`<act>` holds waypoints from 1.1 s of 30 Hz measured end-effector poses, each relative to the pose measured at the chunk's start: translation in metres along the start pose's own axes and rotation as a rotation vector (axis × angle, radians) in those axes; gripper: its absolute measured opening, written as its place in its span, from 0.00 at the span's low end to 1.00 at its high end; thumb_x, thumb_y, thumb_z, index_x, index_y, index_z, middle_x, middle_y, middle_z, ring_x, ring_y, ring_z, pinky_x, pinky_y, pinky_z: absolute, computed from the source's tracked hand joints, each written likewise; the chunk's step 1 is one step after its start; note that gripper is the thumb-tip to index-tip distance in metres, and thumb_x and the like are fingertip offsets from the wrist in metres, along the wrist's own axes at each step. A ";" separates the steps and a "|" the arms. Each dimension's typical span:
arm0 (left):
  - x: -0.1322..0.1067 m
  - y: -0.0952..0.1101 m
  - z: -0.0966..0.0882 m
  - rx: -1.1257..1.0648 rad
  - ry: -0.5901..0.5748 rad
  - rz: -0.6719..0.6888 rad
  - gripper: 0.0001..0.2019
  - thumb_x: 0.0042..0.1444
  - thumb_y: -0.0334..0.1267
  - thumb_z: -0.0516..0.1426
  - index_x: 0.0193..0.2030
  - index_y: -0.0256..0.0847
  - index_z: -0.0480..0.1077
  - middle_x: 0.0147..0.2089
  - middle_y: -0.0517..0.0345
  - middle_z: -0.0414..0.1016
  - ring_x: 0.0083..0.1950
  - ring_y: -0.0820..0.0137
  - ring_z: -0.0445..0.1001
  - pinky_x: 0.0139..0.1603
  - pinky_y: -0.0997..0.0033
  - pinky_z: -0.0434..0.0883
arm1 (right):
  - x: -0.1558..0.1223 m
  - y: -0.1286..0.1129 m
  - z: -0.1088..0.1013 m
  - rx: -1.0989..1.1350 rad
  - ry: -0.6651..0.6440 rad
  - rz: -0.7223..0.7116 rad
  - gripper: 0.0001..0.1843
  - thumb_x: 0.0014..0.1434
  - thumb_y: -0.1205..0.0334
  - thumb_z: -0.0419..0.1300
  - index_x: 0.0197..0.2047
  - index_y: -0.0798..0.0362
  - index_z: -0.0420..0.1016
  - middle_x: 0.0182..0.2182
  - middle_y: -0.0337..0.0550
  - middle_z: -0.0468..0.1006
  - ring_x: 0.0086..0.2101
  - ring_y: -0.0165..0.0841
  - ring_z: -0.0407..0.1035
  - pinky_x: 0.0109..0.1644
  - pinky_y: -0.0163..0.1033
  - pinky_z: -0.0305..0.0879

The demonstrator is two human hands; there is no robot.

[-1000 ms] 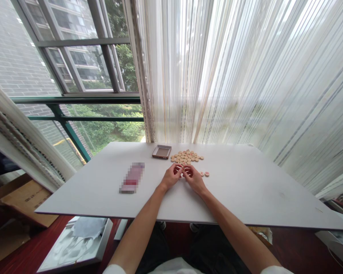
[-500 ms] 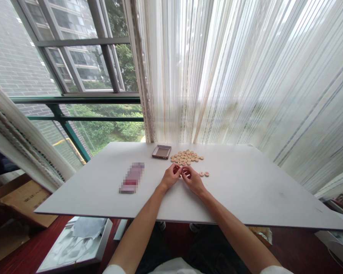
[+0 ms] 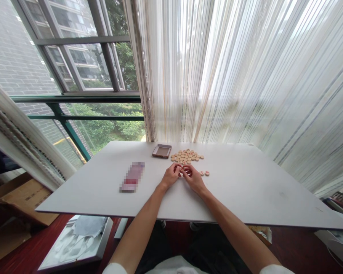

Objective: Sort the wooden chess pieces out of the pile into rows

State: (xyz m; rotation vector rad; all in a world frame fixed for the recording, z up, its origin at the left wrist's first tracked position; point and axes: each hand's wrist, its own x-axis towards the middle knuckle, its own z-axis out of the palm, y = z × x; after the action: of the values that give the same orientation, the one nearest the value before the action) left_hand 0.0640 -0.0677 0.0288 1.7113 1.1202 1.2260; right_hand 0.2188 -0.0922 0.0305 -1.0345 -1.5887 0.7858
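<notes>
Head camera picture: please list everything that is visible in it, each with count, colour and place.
table: one, white, in front of the person.
discs: many, too small to count, beige, clustered on the far middle of the table.
loose discs: two, beige with red marks, right of the hands.
tray: one, brown, left of the cluster.
blurred box: one, red-pink, on the table's left part.
curtain: one, white, sheer, behind the table.
window: one, green frame, far left.
carton: one, brown, on the floor at left.
left hand: fingertips meet the right hand's, just before the cluster.
right hand: beside the left hand.
</notes>
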 end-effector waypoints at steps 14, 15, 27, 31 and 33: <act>-0.001 0.002 0.001 -0.023 -0.039 0.034 0.13 0.60 0.45 0.54 0.45 0.39 0.70 0.33 0.57 0.76 0.28 0.72 0.75 0.32 0.73 0.72 | 0.001 0.001 -0.002 0.024 0.014 0.034 0.18 0.60 0.45 0.58 0.45 0.50 0.71 0.35 0.43 0.79 0.31 0.33 0.75 0.34 0.38 0.72; -0.001 0.002 0.001 -0.019 -0.039 0.035 0.12 0.60 0.45 0.55 0.45 0.39 0.70 0.33 0.57 0.76 0.28 0.72 0.75 0.32 0.73 0.72 | 0.001 0.001 -0.002 0.027 0.012 0.035 0.18 0.61 0.46 0.58 0.46 0.50 0.72 0.36 0.43 0.78 0.31 0.33 0.75 0.34 0.39 0.72; -0.001 0.002 0.001 0.024 -0.004 0.017 0.11 0.62 0.43 0.52 0.46 0.40 0.69 0.37 0.56 0.77 0.28 0.73 0.75 0.31 0.74 0.71 | 0.003 0.005 -0.004 -0.037 0.035 0.006 0.14 0.58 0.52 0.59 0.43 0.51 0.74 0.37 0.43 0.77 0.32 0.32 0.72 0.37 0.38 0.70; -0.002 0.003 0.001 0.039 -0.004 0.027 0.11 0.62 0.42 0.51 0.46 0.40 0.69 0.36 0.57 0.76 0.28 0.73 0.75 0.32 0.74 0.71 | 0.001 0.004 -0.004 -0.070 0.021 -0.009 0.15 0.57 0.48 0.60 0.39 0.51 0.73 0.31 0.40 0.76 0.30 0.33 0.70 0.34 0.37 0.68; -0.002 0.003 0.001 0.041 -0.004 0.033 0.11 0.62 0.42 0.51 0.45 0.40 0.69 0.35 0.58 0.76 0.28 0.73 0.75 0.32 0.74 0.71 | 0.000 0.003 -0.004 -0.077 0.010 -0.018 0.16 0.58 0.46 0.60 0.39 0.51 0.73 0.29 0.39 0.74 0.29 0.33 0.69 0.33 0.37 0.67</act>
State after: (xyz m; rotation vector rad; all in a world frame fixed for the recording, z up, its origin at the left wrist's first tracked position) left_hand 0.0651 -0.0703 0.0305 1.7687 1.1261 1.2268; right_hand 0.2229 -0.0911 0.0290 -1.0753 -1.6286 0.7113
